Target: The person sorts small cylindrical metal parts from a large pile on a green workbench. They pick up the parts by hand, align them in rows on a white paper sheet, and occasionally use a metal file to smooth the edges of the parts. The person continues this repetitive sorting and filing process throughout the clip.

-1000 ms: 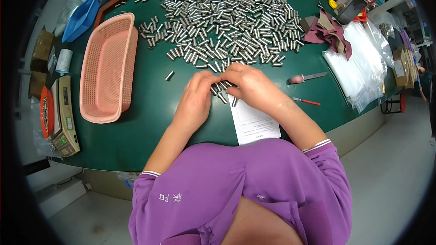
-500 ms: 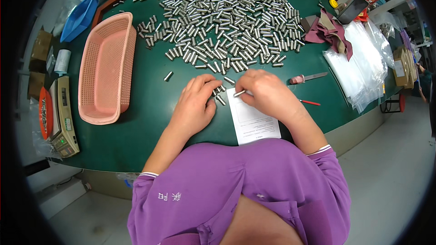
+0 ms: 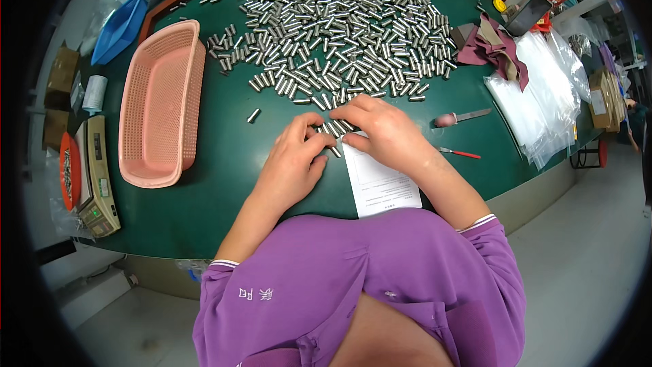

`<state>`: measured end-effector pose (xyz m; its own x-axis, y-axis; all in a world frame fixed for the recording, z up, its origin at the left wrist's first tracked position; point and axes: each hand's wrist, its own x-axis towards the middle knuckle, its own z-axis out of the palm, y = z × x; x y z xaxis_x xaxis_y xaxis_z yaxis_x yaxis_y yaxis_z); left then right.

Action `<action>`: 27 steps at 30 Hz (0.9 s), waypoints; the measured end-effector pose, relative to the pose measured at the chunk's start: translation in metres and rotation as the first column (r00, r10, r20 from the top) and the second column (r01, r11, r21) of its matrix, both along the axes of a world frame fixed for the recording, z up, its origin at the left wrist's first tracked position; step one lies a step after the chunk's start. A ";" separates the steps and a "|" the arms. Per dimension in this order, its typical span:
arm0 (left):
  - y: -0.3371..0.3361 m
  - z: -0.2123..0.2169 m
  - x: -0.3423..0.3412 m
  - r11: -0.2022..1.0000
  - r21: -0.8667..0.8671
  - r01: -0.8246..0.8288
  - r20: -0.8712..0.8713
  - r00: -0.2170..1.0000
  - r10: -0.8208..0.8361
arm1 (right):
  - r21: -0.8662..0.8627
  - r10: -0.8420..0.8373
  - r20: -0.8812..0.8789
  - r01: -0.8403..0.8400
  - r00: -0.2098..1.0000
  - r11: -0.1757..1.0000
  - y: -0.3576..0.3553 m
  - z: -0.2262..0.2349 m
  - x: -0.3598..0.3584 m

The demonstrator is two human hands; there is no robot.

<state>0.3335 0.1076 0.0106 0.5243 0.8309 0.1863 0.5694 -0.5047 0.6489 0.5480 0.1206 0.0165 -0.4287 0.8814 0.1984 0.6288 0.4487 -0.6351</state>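
Between my hands a short row of shiny metal pins [image 3: 333, 128] lies side by side on the table, just above a printed white sheet [image 3: 380, 183]. My left hand [image 3: 293, 158] is closed on the left end of this row, its fingers bent against the pins. From the other side my right hand [image 3: 384, 129] grips the row, fingertips at the far ends and thumb at the near side. One pin [image 3: 335, 151] lies below the row by my left thumb. Some of the pins are covered by my fingers. A lone pin [image 3: 254, 115] lies further left.
A big pile of metal pins [image 3: 353, 27] spreads over the back of the green table [image 3: 224, 211]. To the left are a pink basket [image 3: 190, 95], a scale [image 3: 102, 190] and a blue tray [image 3: 122, 27]. Right are a knife [image 3: 468, 115], a red-handled tool [image 3: 465, 155], cloth [image 3: 492, 51] and plastic bags [image 3: 536, 95].
My right hand has moved left and slightly away from me, bringing its pin to the others. The pins between my hands now sit in a closer row.
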 end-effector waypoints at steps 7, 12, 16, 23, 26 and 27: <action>-0.001 -0.003 -0.005 1.000 0.014 0.028 -0.012 1.000 -0.028 | 0.049 0.030 0.024 -0.032 0.999 0.998 0.001 -0.010 -0.004; -0.012 0.016 -0.012 1.000 -0.014 0.001 -0.060 0.998 -0.002 | 0.030 0.028 0.046 -0.029 0.999 0.999 0.001 -0.003 -0.006; -0.015 0.016 -0.024 0.988 -0.096 -0.124 -0.015 0.992 0.123 | 0.064 0.025 0.066 -0.029 0.998 0.998 0.001 -0.010 -0.004; -0.010 -0.002 -0.028 0.956 -0.089 -0.280 -0.048 0.960 0.277 | 0.054 0.061 0.073 -0.065 0.995 0.996 0.002 -0.006 -0.007; -0.009 -0.002 -0.022 0.960 -0.147 -0.239 -0.017 0.971 0.239 | 0.066 0.051 0.062 -0.055 0.997 0.996 0.002 -0.010 -0.007; -0.009 0.000 -0.018 0.959 -0.161 -0.232 0.000 0.972 0.235 | 0.064 0.048 0.064 -0.052 0.997 0.997 0.002 -0.009 -0.006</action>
<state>0.3151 0.0984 0.0102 0.3101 0.9494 0.0498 0.6460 -0.2489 0.7216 0.5418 0.1228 0.0071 -0.4851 0.8445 0.2268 0.6422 0.5201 -0.5630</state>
